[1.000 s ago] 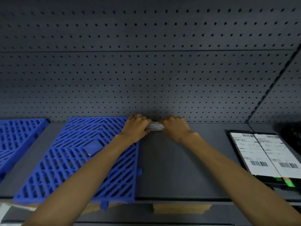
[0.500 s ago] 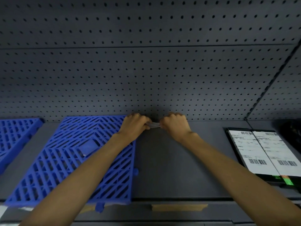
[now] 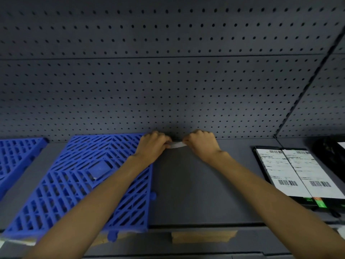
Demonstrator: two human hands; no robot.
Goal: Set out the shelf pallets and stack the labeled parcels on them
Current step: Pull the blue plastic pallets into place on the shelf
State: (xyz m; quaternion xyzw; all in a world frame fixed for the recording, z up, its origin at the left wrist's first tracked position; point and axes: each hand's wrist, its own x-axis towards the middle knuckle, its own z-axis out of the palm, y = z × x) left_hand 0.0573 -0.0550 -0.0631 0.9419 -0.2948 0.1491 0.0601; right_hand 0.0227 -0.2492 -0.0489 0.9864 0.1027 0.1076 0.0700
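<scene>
A blue lattice pallet (image 3: 71, 184) lies flat on the grey shelf (image 3: 196, 193), with a second blue pallet (image 3: 15, 157) at the far left. My left hand (image 3: 153, 144) and my right hand (image 3: 202, 143) reach to the back of the shelf, side by side. Between them they pinch a small pale strip (image 3: 177, 144), one end in each hand. At the right lies a black parcel (image 3: 298, 174) bearing two white barcode labels.
A grey pegboard wall (image 3: 168, 81) backs the shelf, with an upright divider (image 3: 302, 86) at the right. Brown tape patches (image 3: 203, 237) sit on the shelf's front edge. A dark object (image 3: 328, 148) lies at the far right behind the parcel.
Both hands stay at the back of the shelf holding the strip. The hands have drawn slightly apart, so more of the strip shows between them.
</scene>
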